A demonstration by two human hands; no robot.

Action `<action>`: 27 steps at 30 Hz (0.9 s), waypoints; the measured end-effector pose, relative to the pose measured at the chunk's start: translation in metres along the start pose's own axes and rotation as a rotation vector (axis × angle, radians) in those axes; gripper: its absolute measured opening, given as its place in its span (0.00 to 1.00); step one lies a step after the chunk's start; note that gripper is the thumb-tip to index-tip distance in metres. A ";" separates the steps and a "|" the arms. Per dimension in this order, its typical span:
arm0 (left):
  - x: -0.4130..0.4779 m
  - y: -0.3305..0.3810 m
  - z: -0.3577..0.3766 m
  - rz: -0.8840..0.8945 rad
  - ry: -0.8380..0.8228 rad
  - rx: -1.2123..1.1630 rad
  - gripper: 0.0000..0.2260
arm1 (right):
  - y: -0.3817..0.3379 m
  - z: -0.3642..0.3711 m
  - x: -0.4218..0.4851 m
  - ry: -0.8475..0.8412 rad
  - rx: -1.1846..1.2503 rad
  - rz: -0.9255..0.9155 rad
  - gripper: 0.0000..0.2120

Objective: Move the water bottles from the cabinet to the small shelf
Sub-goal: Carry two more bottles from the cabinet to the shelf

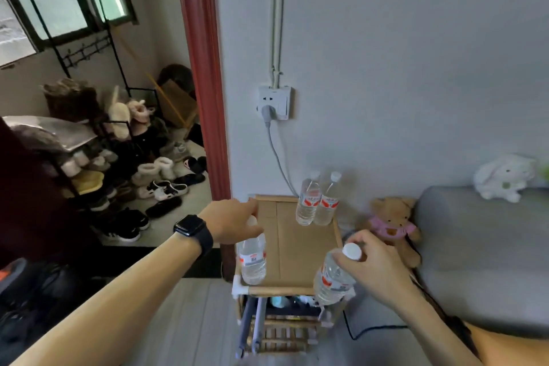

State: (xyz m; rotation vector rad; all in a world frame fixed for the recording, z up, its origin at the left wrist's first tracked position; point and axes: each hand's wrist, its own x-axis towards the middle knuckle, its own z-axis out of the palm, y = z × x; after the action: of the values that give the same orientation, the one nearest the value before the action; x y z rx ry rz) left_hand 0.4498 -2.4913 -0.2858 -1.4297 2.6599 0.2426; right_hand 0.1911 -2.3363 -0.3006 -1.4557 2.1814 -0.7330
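Note:
A small wooden shelf [294,246] stands against the wall with a cardboard-lined top. Two clear water bottles [309,202] with red labels stand side by side at its back right. My left hand [230,221] grips the top of a third bottle [253,261] that stands at the shelf's front left corner. My right hand [371,258] grips the neck of a fourth bottle [332,279], held tilted over the shelf's front right corner; whether it touches the top I cannot tell.
A wall socket [274,102] with a grey cable hangs above the shelf. A teddy bear [393,226] sits between the shelf and a grey sofa [481,252]. A white plush rabbit [505,177] lies on the sofa. A shoe rack [98,157] fills the doorway at left.

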 end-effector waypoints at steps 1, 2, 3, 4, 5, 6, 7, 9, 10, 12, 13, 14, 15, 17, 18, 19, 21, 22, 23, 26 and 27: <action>0.018 -0.007 0.003 0.019 0.001 -0.011 0.21 | -0.005 0.006 0.014 -0.006 -0.008 0.011 0.13; 0.035 -0.013 0.006 0.035 0.004 -0.027 0.20 | -0.010 0.013 0.029 -0.015 -0.010 0.024 0.13; 0.051 -0.018 0.009 0.045 0.006 -0.049 0.19 | -0.015 0.019 0.043 -0.027 -0.005 0.036 0.14; 0.066 -0.022 0.010 0.051 0.005 -0.076 0.17 | -0.019 0.026 0.056 -0.034 0.003 0.049 0.14; 0.080 -0.026 0.012 0.055 -0.001 -0.111 0.16 | -0.022 0.031 0.068 -0.041 0.002 0.062 0.14; 0.093 -0.029 0.015 0.059 -0.003 -0.145 0.15 | -0.026 0.036 0.080 -0.050 -0.009 0.069 0.14; 0.105 -0.032 0.018 0.063 -0.003 -0.172 0.15 | -0.030 0.041 0.092 -0.059 -0.027 0.069 0.14; 0.128 -0.036 0.023 0.059 0.003 -0.234 0.14 | -0.035 0.053 0.116 -0.073 -0.063 0.063 0.15; 0.139 -0.039 0.026 0.052 0.007 -0.277 0.14 | -0.037 0.059 0.128 -0.074 -0.066 0.057 0.15; 0.158 -0.044 0.029 0.027 0.007 -0.357 0.13 | -0.041 0.073 0.151 -0.072 -0.079 0.041 0.17; 0.165 -0.045 0.029 0.020 0.004 -0.373 0.13 | -0.042 0.078 0.162 -0.074 -0.092 0.030 0.17; 0.171 -0.047 0.030 0.022 -0.001 -0.370 0.13 | -0.044 0.083 0.172 -0.082 -0.105 0.018 0.16; 0.176 -0.048 0.031 0.027 -0.010 -0.351 0.13 | -0.045 0.087 0.180 -0.089 -0.111 0.005 0.15; 0.181 -0.048 0.036 0.038 -0.028 -0.312 0.14 | -0.046 0.095 0.194 -0.101 -0.116 -0.010 0.14; 0.183 -0.048 0.040 0.033 -0.035 -0.315 0.15 | -0.046 0.098 0.199 -0.107 -0.128 -0.015 0.14; 0.184 -0.048 0.042 0.019 -0.040 -0.332 0.15 | -0.046 0.102 0.204 -0.120 -0.141 -0.019 0.14; 0.188 -0.050 0.043 0.001 -0.035 -0.347 0.16 | -0.046 0.108 0.213 -0.153 -0.144 -0.028 0.15; 0.191 -0.050 0.042 0.004 -0.036 -0.333 0.16 | -0.046 0.109 0.217 -0.168 -0.152 -0.034 0.15; 0.193 -0.051 0.040 0.013 -0.045 -0.317 0.16 | -0.046 0.108 0.220 -0.175 -0.174 -0.051 0.17; 0.196 -0.053 0.033 0.038 -0.089 -0.278 0.17 | -0.046 0.102 0.228 -0.195 -0.328 -0.122 0.23; 0.196 -0.054 0.032 0.044 -0.098 -0.254 0.17 | -0.047 0.099 0.230 -0.198 -0.385 -0.147 0.24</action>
State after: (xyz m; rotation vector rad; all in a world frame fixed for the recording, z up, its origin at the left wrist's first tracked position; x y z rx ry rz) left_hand 0.3878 -2.6750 -0.3558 -1.3831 2.6585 0.6583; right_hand 0.1993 -2.5845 -0.3596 -1.8054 2.1564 -0.2020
